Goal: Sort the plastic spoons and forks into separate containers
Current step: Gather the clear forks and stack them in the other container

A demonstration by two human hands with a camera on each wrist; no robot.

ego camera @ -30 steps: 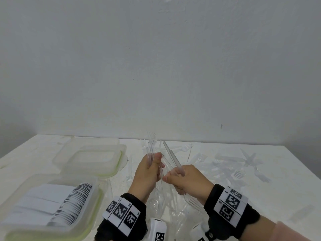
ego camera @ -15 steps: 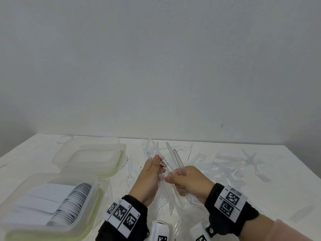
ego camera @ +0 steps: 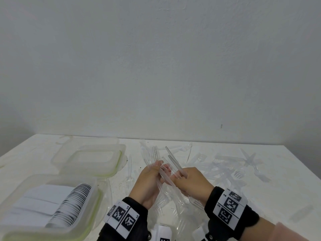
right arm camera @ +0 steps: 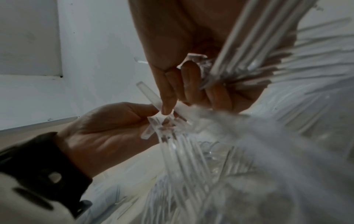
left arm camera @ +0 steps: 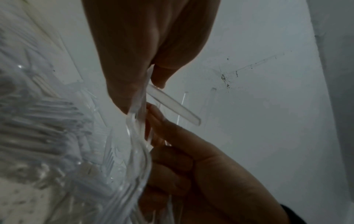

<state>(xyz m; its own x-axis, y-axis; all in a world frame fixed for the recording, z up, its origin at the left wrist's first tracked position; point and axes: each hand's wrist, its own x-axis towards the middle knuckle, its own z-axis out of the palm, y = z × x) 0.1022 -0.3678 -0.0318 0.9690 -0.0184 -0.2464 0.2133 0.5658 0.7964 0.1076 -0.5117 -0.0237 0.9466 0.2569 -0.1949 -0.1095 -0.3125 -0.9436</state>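
Head view: at lower centre, the left hand (ego camera: 147, 185) clamps a bundle of clear forks (ego camera: 155, 154), tines up, while the right hand (ego camera: 191, 183) grips clear handles (ego camera: 173, 160) slanting toward the upper left. More forks lie scattered on the worktop (ego camera: 286, 188) at right. At lower left a container (ego camera: 97, 197) holds stacked white spoons (ego camera: 69, 204); another container (ego camera: 90, 159) sits behind it.

Left wrist view: the left hand's fingers (left arm camera: 124, 84) pinch clear stems.

Right wrist view: the right hand (right arm camera: 191, 60) clutches fanned handles.
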